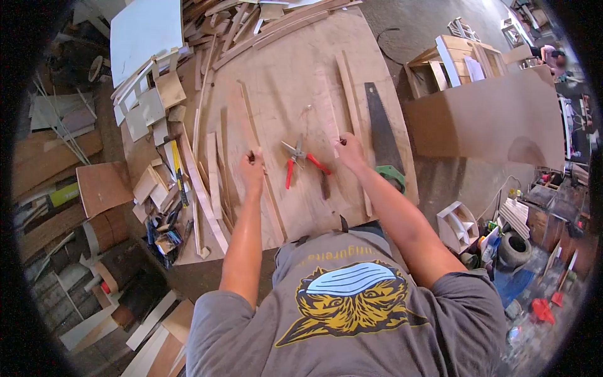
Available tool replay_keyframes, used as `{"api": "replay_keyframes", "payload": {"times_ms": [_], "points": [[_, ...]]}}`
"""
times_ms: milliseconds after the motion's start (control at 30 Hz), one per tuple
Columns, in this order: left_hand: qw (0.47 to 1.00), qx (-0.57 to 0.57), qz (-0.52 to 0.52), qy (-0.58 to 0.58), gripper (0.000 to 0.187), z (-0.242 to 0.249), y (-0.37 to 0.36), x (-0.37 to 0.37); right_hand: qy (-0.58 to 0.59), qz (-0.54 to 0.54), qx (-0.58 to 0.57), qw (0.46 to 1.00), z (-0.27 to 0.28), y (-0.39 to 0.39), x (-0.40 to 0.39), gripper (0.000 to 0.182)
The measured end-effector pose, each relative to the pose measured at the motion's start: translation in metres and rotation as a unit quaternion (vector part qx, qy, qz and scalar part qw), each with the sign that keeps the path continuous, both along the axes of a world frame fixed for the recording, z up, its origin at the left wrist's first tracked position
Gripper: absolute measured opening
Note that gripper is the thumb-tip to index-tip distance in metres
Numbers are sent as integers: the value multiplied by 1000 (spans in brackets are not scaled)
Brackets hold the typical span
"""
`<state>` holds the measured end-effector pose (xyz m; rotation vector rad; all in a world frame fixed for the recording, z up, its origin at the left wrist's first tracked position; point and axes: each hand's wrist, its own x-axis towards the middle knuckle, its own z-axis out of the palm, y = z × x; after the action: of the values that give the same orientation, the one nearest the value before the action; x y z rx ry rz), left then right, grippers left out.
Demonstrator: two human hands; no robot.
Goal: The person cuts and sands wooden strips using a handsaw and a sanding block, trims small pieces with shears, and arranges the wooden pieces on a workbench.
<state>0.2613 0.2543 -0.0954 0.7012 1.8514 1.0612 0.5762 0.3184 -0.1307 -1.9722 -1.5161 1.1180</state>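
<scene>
On the plywood table, my left hand [252,168] is closed at a long thin wooden strip [270,201], which runs from the table's near edge toward its middle. My right hand [349,151] is closed on the near end of a pale wooden strip [326,103] that points away from me. Between the hands lie pliers [298,154] with red handles, spread apart. To the right of my right hand are another long strip [350,94] and a handsaw [381,125] with a green handle.
Wood offcuts [169,91] and a white panel [147,38] crowd the table's left and far sides. A yellow-and-black tool [179,173] lies at the left. Beyond the right edge stand a brown board [496,116] and a wooden cabinet [468,60]. A person [551,55] is far right.
</scene>
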Motion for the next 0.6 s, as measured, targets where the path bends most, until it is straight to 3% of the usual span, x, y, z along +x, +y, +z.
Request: {"api": "replay_keyframes", "payload": {"times_ms": [67, 167, 333, 433, 600], "points": [[999, 22, -28, -41, 26, -7, -30, 29, -6, -66, 27, 997, 25, -19, 7, 29], [989, -3, -77, -125, 25, 13, -64, 84, -74, -85, 39, 993, 38, -43, 45, 31], [944, -19, -124, -306, 29, 5, -109, 171, -132, -109, 19, 985, 50, -103, 101, 26], [931, -46, -184, -312, 38, 2, -118, 205, -142, -104, 31, 984, 37, -135, 126, 22], [940, -68, -201, -266, 42, -20, -128, 248, -119, -146, 39, 981, 11, -142, 138, 21]]}}
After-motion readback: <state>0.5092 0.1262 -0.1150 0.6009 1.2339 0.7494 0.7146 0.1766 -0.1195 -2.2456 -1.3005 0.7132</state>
